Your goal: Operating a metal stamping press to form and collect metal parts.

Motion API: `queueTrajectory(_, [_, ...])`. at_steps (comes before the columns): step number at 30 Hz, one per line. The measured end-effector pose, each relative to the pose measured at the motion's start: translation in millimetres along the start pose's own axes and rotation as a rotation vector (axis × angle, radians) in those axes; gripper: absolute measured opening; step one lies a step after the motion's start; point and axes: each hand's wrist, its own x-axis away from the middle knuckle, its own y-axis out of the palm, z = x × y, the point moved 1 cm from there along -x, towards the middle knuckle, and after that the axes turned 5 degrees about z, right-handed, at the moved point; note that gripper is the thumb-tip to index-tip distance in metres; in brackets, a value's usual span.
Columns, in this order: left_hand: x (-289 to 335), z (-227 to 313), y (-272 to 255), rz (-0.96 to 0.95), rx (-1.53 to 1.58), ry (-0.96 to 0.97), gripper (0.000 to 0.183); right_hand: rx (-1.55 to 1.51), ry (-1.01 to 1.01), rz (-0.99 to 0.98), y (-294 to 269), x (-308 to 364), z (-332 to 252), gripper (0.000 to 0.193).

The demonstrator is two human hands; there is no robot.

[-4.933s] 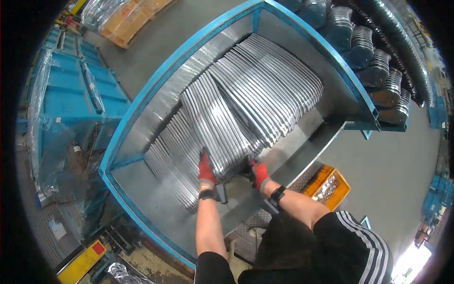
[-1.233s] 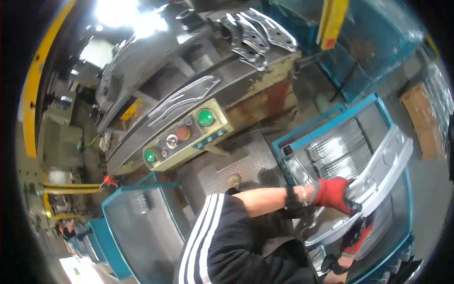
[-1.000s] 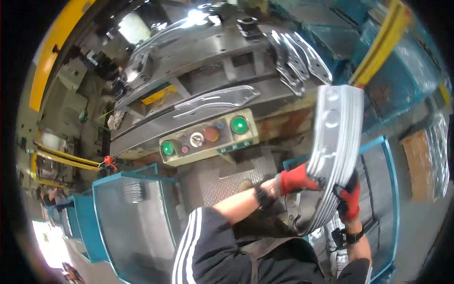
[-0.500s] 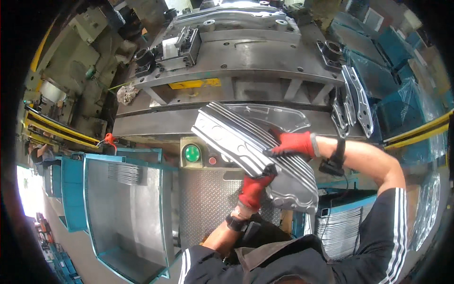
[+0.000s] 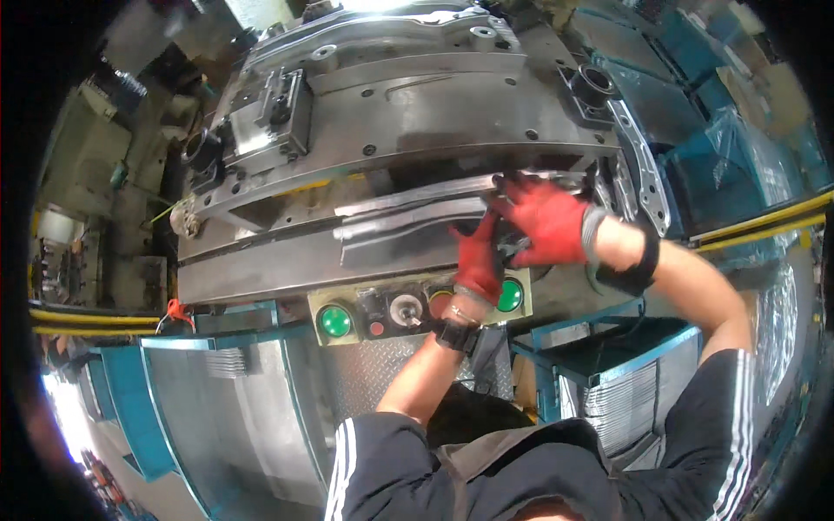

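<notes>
Long silvery pressed metal panels [image 5: 404, 214] rest on the ledge along the front of the press die, just in front of my hands. My left hand [image 5: 478, 263], in a red glove, is at the right part of these panels, its thumb and fingers apart. Slightly farther right, my right hand [image 5: 556, 224], also red-gloved, is over the ledge with its fingers spread. The fingertips of both hands come close together, somewhat blurred; whether they touch the panels cannot be made out. Behind them is the steel die [image 5: 434, 113] with a curved raised form.
A control box [image 5: 382, 308] with green buttons sits below the ledge. Several perforated metal parts [image 5: 643, 169] lean at the die's right end. A blue-framed bin [image 5: 282, 408] stands at left, and a blue rack [image 5: 599, 369] with stacked panels at right. Yellow bars [image 5: 764, 221] flank the sides.
The ribbed panels, held up in both hands before, now lie on the ledge. Both hands have moved forward and their fingers have spread. The view has shifted, showing more of the control box.
</notes>
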Motion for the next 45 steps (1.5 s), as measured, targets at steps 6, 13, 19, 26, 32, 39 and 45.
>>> queueTrajectory(6, [-6.4, -17.3, -36.2, -0.035, -0.4, 0.196, 0.03, 0.132, 0.182, 0.115, 91.0, 25.7, -36.3, 0.089])
queueTrajectory(13, [15.7, 13.2, -61.2, -0.195, -0.773, 0.139, 0.028, -0.106, 0.281, 0.282, 108.6, 29.2, -56.1, 0.077])
queueTrajectory(19, [14.7, 9.6, -75.4, -0.097, -0.485, -0.068, 0.033, -0.201, 0.454, 0.643, 94.9, 52.0, -53.1, 0.089])
queueTrajectory(26, [-24.6, 22.1, -75.7, 0.191, -0.895, -0.064, 0.031, -0.043, 0.805, 0.472, 146.6, 64.7, -8.6, 0.103])
queueTrajectory(32, [-25.0, 16.2, -76.7, 0.195, -0.843, 0.008, 0.034, -0.088, 0.837, 0.48, 155.8, 48.2, -8.0, 0.097])
queueTrajectory(39, [-33.6, 36.3, -112.4, -0.222, -0.336, -0.457, 0.044, -0.209, 0.772, 0.791, 153.8, 67.5, -27.5, 0.098])
queueTrajectory(45, [-43.2, 52.1, -139.7, -0.24, -0.743, -0.361, 0.041, -0.352, 0.853, 0.806, 164.7, 78.1, -61.1, 0.095])
